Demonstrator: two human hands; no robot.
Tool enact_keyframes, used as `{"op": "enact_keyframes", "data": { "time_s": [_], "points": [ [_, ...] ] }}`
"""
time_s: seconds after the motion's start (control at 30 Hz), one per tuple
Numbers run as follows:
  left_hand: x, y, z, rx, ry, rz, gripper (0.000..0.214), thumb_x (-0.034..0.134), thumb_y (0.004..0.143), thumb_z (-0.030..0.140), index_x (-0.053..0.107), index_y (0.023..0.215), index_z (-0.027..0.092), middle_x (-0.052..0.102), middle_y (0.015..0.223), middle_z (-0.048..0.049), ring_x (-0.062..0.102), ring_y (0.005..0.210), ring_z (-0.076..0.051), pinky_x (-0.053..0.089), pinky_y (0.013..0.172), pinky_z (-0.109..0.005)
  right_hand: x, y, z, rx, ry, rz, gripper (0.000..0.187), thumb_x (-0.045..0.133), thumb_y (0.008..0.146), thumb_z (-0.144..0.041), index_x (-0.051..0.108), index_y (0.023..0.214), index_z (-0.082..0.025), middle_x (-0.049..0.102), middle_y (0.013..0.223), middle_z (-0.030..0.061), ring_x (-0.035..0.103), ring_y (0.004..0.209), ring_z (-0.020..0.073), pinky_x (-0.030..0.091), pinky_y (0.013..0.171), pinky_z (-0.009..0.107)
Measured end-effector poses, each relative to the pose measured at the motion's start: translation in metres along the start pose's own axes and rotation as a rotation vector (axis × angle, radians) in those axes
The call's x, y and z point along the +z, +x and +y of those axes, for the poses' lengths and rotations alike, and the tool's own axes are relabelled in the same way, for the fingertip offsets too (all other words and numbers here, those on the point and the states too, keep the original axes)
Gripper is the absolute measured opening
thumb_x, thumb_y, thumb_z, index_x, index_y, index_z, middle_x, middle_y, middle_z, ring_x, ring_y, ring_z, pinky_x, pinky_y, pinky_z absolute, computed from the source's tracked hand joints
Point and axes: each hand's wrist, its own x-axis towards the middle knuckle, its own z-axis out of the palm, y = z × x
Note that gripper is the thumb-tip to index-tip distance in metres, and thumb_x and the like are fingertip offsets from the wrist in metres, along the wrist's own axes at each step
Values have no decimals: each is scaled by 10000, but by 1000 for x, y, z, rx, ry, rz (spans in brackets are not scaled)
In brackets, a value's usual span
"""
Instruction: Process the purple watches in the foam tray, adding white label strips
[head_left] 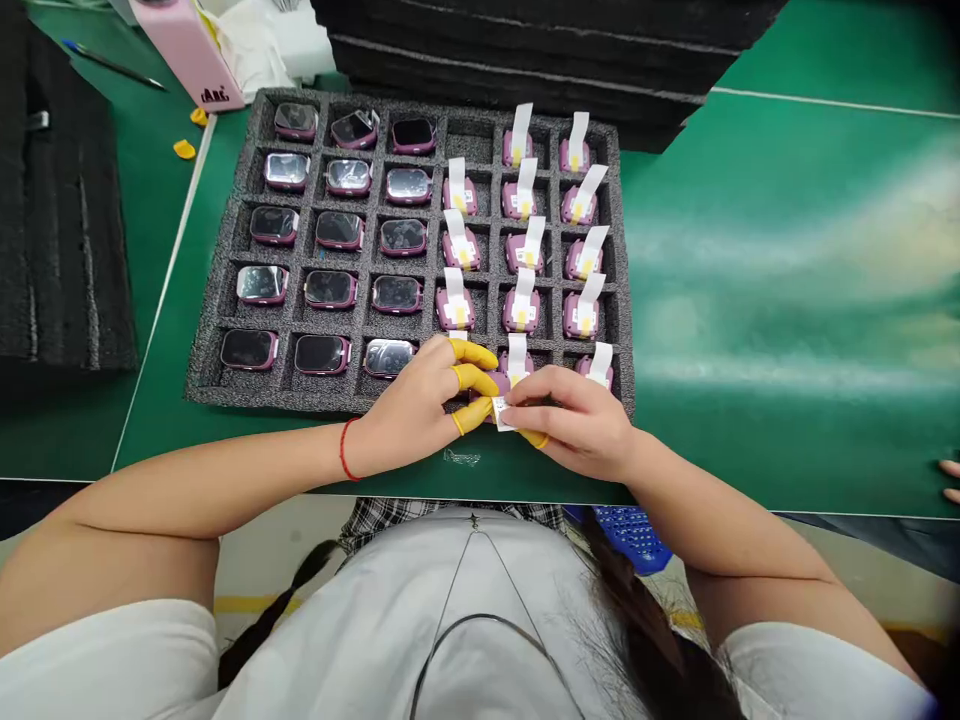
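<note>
My left hand [429, 398], with yellow finger cots on several fingers, is closed around a purple smartwatch case [496, 382] at the front edge of the foam tray [201, 365]. Most of that case is hidden by my fingers. Between the fingertips of my right hand [583, 420] is a small white label [502, 414], held against or just beside the case. On the tray's left half, watches such as this one [322, 354] lie screen up. Those on the right, like this watch [521, 312], lie back up with white strips and yellow tabs.
Black foam trays [525, 60] are stacked behind, with more black foam [67, 220] at the left. A pink bottle [187, 55], white tissue [251, 45], a pen [112, 65] and loose yellow finger cots [184, 149] lie back left. Another person's fingers [951, 480] show at the right edge.
</note>
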Motion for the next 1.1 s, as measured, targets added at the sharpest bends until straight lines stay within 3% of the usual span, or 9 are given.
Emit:
{"op": "enact_keyframes", "data": {
  "time_s": [0.13,0.3,0.6,0.8,0.97,1.1],
  "points": [
    [0,0,-1,11,-18,10,48,587,919,208,630,941,203,634,1119,-56,563,1060,-176,459,950,-367,-3,1,0,48,70,-86,153,573,930,-245,656,1053,-208,686,1031,102,658,952,175,579,769,310],
    [3,0,-2,36,-5,13,75,572,932,230,644,929,207,639,1108,-57,570,1064,-178,459,951,-374,1,6,-4,159,32,-53,146,549,940,-188,615,1062,-235,702,934,53,660,901,163,560,728,305],
    [3,4,1,25,-28,44,82,601,897,199,681,877,203,680,1105,-57,602,992,-168,490,902,-366,-3,6,-9,84,-242,-90,212,478,956,-132,645,997,-256,702,897,25,586,840,169,432,747,358],
    [4,5,3,21,-25,69,90,611,885,194,674,822,203,692,1097,-60,621,987,-172,499,903,-377,-6,7,-11,33,-325,-115,206,478,943,-132,629,937,-273,709,889,7,573,812,174,438,849,396],
    [5,3,2,52,-40,73,63,621,888,185,683,881,195,684,1109,-69,608,1009,-171,501,909,-363,-6,9,-12,11,-373,-121,175,493,939,-115,606,1006,-230,719,926,22,582,840,176,463,842,368],
    [5,3,2,56,-38,79,65,622,887,182,678,855,193,685,1112,-67,613,1000,-169,496,919,-364,-5,9,-13,23,-368,-120,211,454,934,-81,598,942,-234,710,889,21,563,807,171,438,867,385]
  ]
}}
